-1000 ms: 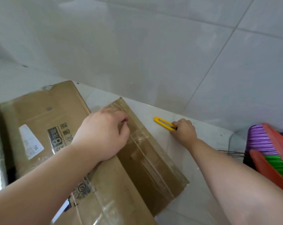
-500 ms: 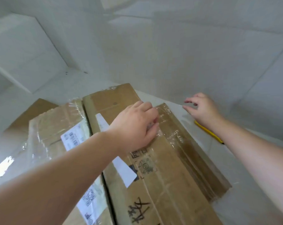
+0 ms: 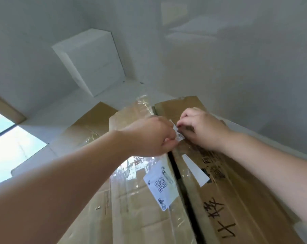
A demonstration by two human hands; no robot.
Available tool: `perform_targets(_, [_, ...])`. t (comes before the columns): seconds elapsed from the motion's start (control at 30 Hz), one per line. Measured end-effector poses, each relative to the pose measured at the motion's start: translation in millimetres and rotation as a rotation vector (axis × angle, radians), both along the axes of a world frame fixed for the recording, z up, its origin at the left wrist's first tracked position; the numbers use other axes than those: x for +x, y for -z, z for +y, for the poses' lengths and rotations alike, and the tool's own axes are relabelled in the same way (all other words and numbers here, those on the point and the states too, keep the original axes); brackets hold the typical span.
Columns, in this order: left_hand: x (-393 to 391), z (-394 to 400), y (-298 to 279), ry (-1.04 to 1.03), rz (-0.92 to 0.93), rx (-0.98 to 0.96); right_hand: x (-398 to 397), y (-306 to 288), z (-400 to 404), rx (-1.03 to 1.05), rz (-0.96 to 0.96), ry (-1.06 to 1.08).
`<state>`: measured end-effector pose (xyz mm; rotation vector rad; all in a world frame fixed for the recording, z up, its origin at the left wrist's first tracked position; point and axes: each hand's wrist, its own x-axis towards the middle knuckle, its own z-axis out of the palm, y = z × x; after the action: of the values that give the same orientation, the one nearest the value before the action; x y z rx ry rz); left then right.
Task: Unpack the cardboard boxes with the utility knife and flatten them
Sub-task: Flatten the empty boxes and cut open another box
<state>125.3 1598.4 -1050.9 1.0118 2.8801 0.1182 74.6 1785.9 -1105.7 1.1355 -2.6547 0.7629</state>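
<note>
Two cardboard flaps, the left flap [image 3: 131, 155] and the right flap [image 3: 228, 182], lie parted along a dark central gap, so the box seems cut open, yet nothing looks flattened. Left hand [image 3: 149, 136] and right hand [image 3: 200, 127] both pinch a small white label [image 3: 177, 133] with curled fingertips. No knife shows.

Bright, even daylight; source looks like the blown-out bright patch on the floor [image 3: 11, 152] at far left. Hard glare on the clear plastic wrap over the left brown cardboard box [image 3: 129, 166]. Soft shadows only, darkest in the gap between the boxes [image 3: 177, 171]. Overall soft focus, slight motion blur on both hands. Wide-angle bending at the edges; near forearms stretched.
</note>
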Motion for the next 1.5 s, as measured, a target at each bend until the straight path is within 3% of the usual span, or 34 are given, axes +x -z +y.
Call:
perform_targets(0.1, [10.4, -11.7, -40.5, -0.139, 0.043, -0.070, 12.3, -13.6, -15.4, 0.022, -0.019, -0.052])
perform_targets(0.27, [34.3, -39.4, -97.0, -0.348, -0.059, -0.390, 26.9, -34.5, -50.8, 0.101, -0.026, -0.116])
perform_targets(0.37, [47.8, -55.3, -97.8, -0.392, -0.106, -0.555, 39.3, -33.9, -68.9, 0.171, -0.080, -0.154])
perform_targets(0.5, [62.3, -74.2, -65.4, -0.492, -0.170, -0.627, 65.0, -30.4, -77.5, 0.413, -0.112, -0.242])
perform_targets(0.7, [82.9, -81.7, 1.0, -0.859, -0.334, -0.412, 82.8, -20.8, -80.2, 0.868, -0.099, -0.267])
perform_targets(0.83, [78.5, -77.6, 31.6, -1.013, -0.436, -0.307, 88.7, -21.0, -83.2, 0.956, -0.078, -0.217])
perform_targets(1.0, [65.7, -74.3, 36.1, -1.257, -0.694, 0.105, 93.4, -11.4, -86.8, 1.050, 0.011, -0.165])
perform_targets(1.17, [55.9, -79.0, 39.2, -1.285, -0.626, 0.467, 83.5, -10.9, -74.1, 1.097, 0.135, -0.144])
perform_targets(1.27, [45.0, -102.5, 31.9, -1.310, -0.550, 0.596, 69.3, -33.1, -68.0, 1.135, 0.304, -0.127])
perform_targets(1.5, [44.4, -150.2, 37.7, -1.357, -0.557, 0.553, 37.8, -102.1, -63.4, 1.237, 0.478, -0.058])
